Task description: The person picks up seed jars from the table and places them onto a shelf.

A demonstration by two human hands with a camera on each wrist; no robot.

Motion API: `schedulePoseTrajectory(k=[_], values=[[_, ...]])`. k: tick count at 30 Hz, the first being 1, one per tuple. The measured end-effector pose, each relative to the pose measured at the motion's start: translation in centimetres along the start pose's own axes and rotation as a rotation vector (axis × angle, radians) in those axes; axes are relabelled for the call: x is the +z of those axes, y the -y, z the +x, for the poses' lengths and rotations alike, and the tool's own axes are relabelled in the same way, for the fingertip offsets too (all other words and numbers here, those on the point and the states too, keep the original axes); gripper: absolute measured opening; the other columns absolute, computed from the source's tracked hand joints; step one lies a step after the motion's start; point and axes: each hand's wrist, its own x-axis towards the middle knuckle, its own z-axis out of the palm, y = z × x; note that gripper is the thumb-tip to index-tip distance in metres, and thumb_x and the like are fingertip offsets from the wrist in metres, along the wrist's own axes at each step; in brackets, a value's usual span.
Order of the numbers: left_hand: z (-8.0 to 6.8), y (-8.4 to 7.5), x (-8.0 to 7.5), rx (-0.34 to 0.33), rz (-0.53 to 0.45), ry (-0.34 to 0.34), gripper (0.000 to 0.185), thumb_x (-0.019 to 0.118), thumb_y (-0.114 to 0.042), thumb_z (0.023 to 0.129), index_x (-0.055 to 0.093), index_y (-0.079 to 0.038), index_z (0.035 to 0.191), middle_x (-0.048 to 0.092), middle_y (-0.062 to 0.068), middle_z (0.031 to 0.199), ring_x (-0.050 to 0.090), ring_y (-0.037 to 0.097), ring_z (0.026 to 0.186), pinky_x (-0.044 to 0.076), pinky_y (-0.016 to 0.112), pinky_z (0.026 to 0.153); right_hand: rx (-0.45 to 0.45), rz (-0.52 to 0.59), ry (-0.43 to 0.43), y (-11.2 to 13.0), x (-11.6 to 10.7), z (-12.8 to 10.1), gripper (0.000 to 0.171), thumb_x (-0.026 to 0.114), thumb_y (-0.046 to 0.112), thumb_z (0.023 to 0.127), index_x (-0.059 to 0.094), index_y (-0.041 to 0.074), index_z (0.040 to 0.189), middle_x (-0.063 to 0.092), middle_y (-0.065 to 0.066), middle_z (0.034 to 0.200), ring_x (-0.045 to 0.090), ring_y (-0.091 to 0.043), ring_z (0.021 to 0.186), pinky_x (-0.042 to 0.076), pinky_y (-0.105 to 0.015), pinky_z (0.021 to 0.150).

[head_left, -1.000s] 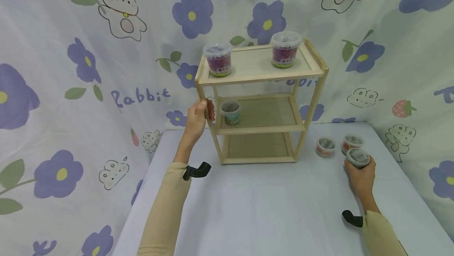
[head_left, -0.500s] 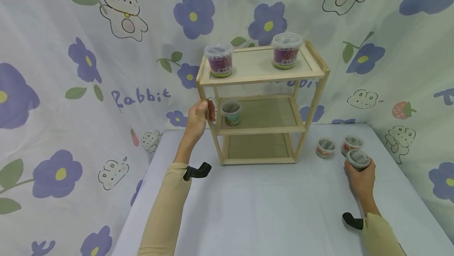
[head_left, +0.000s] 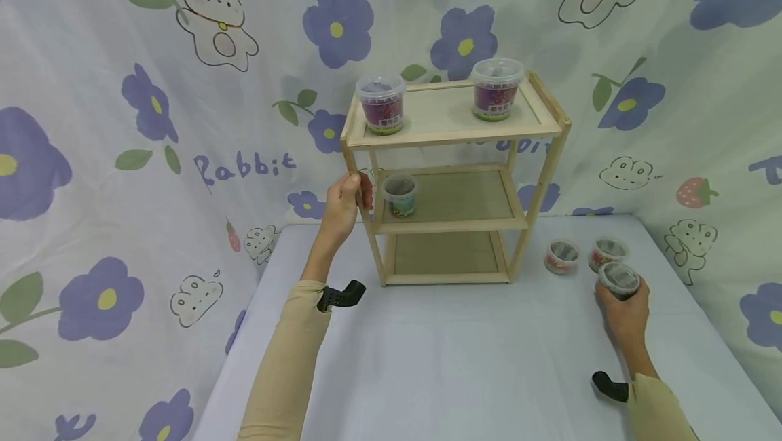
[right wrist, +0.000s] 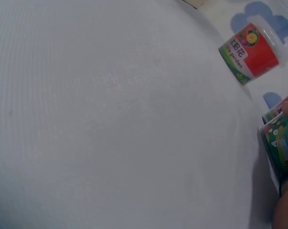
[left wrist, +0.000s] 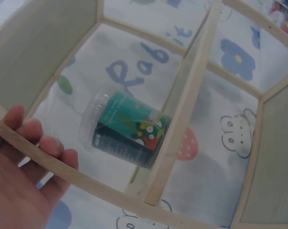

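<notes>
Best to keep the left hand [head_left: 342, 207] wrapped round the front-left post of the wooden shelf [head_left: 455, 132] for steadiness. Right hand [head_left: 624, 312] curled around the green-labelled cup [head_left: 618, 279] on the table [head_left: 458, 359], just beside two red cups [head_left: 561, 255]. Worth lifting upright, clear of those neighbours, toward the middle tier beside the cup [head_left: 399, 195] already there.

We see soft, even, bright light with faint shadows under the shelf [head_left: 452, 176]. The head view bends at its edges; both wrist views look hazy and slightly blurred.
</notes>
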Motion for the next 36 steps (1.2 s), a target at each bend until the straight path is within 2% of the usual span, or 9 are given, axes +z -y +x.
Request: schedulePoseTrajectory(k=[4,9,13,14,20,21,26,36], values=[[0.0,-0.1,0.0,-0.006,0.000,-0.008,0.043,0.031,-0.018,0.101,0.049,0.021,0.091,0.044,0.037,0.074,0.048,0.031,0.060,0.047,0.037,0.058,-0.002,-0.002,-0.004,0.0,-0.3,-0.3,0.086,0.065,0.027,0.091,0.014,0.000,0.155,0.027,-0.028,0.155,0.029,-0.044,0.142,0.021,-0.054,0.118],[-0.1,-0.1,-0.1,-0.010,0.007,-0.001,0.044,0.032,-0.019,0.101,0.048,0.021,0.090,0.044,0.038,0.074,0.047,0.038,0.061,0.047,0.043,0.059,-0.001,-0.014,0.020,0.1,-0.7,-0.7,0.087,0.066,0.028,0.091,0.014,-0.001,0.155,0.028,-0.030,0.154,0.029,-0.046,0.142,0.021,-0.055,0.118],[0.0,-0.2,-0.1,-0.010,0.007,0.006,0.045,0.032,-0.019,0.101,0.048,0.021,0.089,0.044,0.039,0.074,0.047,0.035,0.060,0.046,0.046,0.059,0.006,-0.024,0.058,0.0,-1.0,-1.0,0.089,0.065,0.030,0.091,0.011,-0.001,0.155,0.026,-0.030,0.155,0.028,-0.046,0.143,0.022,-0.056,0.117],[0.1,0.3,-0.2,-0.011,0.010,0.000,0.044,0.032,-0.020,0.101,0.049,0.019,0.088,0.045,0.036,0.073,0.048,0.033,0.060,0.047,0.044,0.059,0.007,-0.026,0.067,-0.1,-1.1,-1.1,0.090,0.065,0.031,0.092,0.010,0.000,0.156,0.025,-0.030,0.155,0.027,-0.046,0.143,0.022,-0.057,0.117],[0.1,0.3,-0.2,-0.006,0.024,0.001,0.045,0.032,-0.021,0.102,0.049,0.018,0.087,0.046,0.034,0.071,0.047,0.043,0.061,0.046,0.045,0.059,0.001,-0.039,0.103,0.2,-1.4,-1.7,0.090,0.064,0.031,0.093,0.007,-0.002,0.155,0.021,-0.031,0.156,0.024,-0.048,0.144,0.022,-0.059,0.116],[0.0,-0.1,-0.1,-0.005,0.025,0.010,0.045,0.032,-0.020,0.102,0.049,0.020,0.087,0.045,0.038,0.073,0.045,0.046,0.062,0.045,0.048,0.059,0.000,-0.041,0.104,0.2,-1.4,-1.8,0.090,0.063,0.031,0.093,0.007,-0.002,0.155,0.021,-0.032,0.156,0.025,-0.048,0.144,0.022,-0.060,0.116],[-0.1,-0.3,-0.2,-0.010,0.028,0.018,0.045,0.032,-0.019,0.102,0.048,0.020,0.088,0.045,0.039,0.073,0.045,0.046,0.063,0.045,0.048,0.059,0.002,-0.032,0.100,0.7,-1.5,-2.2,0.089,0.063,0.029,0.093,0.008,-0.002,0.155,0.022,-0.031,0.156,0.026,-0.048,0.143,0.024,-0.059,0.115],[0.0,-0.2,-0.1,-0.017,0.014,0.008,0.044,0.032,-0.019,0.103,0.049,0.020,0.090,0.045,0.039,0.076,0.046,0.039,0.062,0.047,0.046,0.060,-0.110,0.009,0.125,2.9,-1.0,-3.0,0.086,0.068,0.024,0.092,0.014,0.001,0.155,0.027,-0.027,0.155,0.028,-0.044,0.144,0.027,-0.053,0.117]])
